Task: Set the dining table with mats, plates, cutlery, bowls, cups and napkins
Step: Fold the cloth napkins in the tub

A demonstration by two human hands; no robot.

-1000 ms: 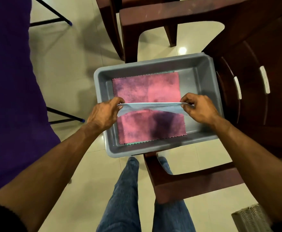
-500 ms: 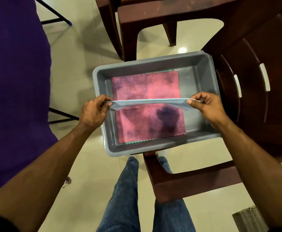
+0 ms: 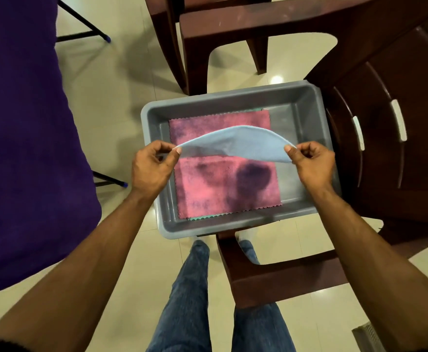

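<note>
Standing over a dark brown chair [image 3: 395, 138], you have a purple cloth-covered surface [image 3: 22, 123] filling your left side and a gray plastic tub [image 3: 223, 102] resting on the chair's seat edge below you. The tub lies with its long side running left to right, and a pink cloth [image 3: 223, 189] lies flat on its floor, a sliver of green cloth [image 3: 208, 216] peeking out under its near edge. Above the tub you hold a light blue napkin [image 3: 233, 144], its long axis running left to right between your hands and its middle bowed in an arch toward the tub's far wall. Your left hand [image 3: 152, 168] pinches the napkin's left end between thumb and fingers, and your right hand [image 3: 312, 163] pinches the right end likewise.
</note>
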